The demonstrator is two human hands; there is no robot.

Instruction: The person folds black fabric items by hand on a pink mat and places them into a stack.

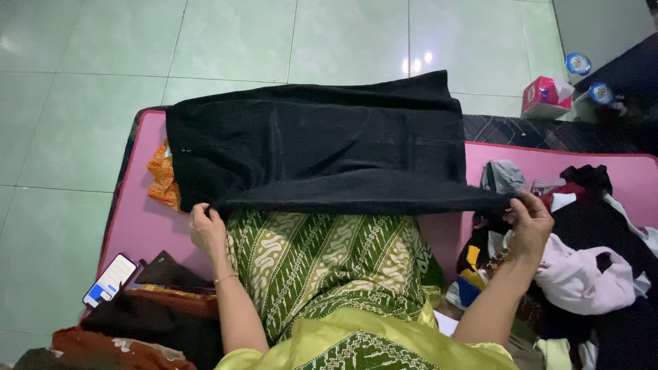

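Both hands, left hand [205, 229] and right hand [529, 220], pinch the black garment [315, 147], already folded once; the clothes pile [582, 267] waits unfolded.

Black garment [322, 144] lies folded flat across the pink mat [144, 226], near edge lifted.

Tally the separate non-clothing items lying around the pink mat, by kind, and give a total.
Smartphone with lit screen, on the mat's left edge: 1
Red and white tissue box, on the green tiled floor: 1
Blue-capped round containers, by the tissue box: 2
Total: 4
Both hands, left hand and right hand, grip the black cloth.
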